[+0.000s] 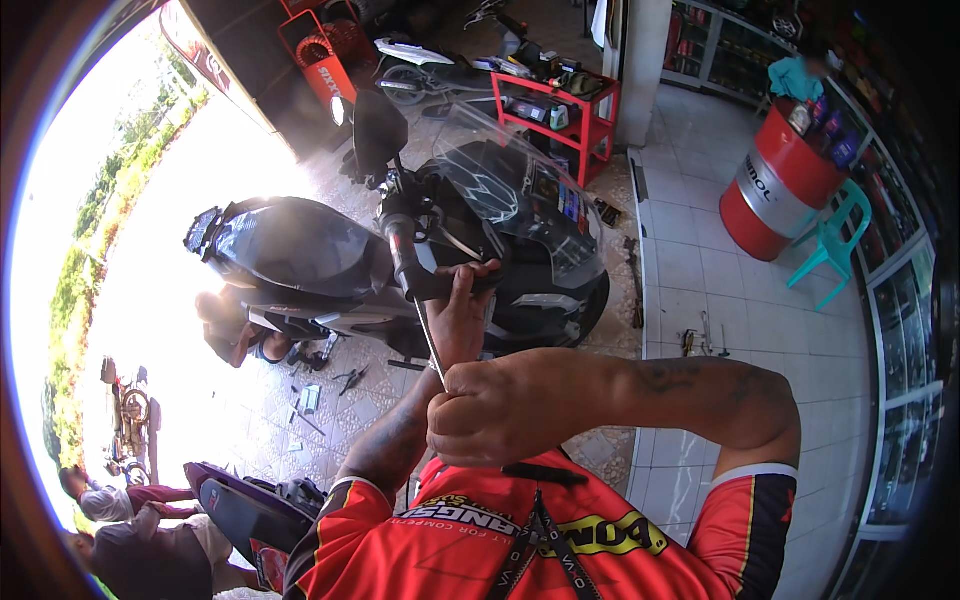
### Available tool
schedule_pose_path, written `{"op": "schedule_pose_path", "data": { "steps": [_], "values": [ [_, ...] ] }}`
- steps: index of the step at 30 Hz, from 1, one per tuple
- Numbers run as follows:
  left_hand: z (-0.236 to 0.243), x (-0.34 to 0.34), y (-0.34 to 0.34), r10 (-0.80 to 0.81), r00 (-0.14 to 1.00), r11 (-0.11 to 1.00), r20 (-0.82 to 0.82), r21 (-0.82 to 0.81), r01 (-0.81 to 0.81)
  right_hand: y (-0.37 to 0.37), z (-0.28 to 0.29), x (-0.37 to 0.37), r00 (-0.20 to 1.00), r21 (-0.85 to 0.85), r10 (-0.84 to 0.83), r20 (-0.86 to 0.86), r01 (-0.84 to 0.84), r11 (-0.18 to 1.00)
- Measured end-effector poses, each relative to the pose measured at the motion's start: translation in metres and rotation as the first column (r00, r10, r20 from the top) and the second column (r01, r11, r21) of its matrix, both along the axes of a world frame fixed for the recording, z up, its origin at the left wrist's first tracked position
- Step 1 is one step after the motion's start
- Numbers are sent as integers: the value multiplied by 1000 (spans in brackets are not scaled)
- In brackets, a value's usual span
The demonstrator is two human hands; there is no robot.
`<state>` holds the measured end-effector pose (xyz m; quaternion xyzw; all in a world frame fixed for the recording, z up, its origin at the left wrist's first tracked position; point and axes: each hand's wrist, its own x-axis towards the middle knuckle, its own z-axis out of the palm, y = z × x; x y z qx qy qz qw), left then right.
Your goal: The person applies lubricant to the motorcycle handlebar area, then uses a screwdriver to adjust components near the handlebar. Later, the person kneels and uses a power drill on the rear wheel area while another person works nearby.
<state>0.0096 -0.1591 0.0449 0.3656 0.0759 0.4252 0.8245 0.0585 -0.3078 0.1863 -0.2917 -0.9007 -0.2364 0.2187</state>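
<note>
A dark scooter stands in front of me, its handlebar grip pointing toward me. My left hand is closed at the black end of that grip, with its fingers partly hidden behind it. My right hand makes a fist around the lower end of a thin metal rod. The rod's upper end meets the end of the handlebar, and any handle is hidden inside the fist. Beyond the grip are a black mirror and a clear windscreen.
A person crouches beside the scooter near pliers on the patterned floor. More people sit at lower left. A red tool cart, a red-and-white drum and a green chair stand farther off. Tools lie on white tiles.
</note>
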Motion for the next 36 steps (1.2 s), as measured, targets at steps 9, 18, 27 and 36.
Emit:
{"op": "schedule_pose_path", "data": {
  "steps": [9,18,27,36],
  "values": [
    [1,5,5,-37,997,999,65,-30,39,9,2,-6,998,27,3,-58,-1,1000],
    [1,6,6,4,1000,1000,4,0,-4,3,-5,-1,997,180,-76,-26,80,980],
    [1,6,5,15,1000,1000,-11,-14,-15,-3,-21,-3,978,299,-199,-55,206,932],
    [-1,4,3,25,999,999,-41,-24,-26,-4,-26,-5,964,301,-203,-171,247,921]
  ]
}}
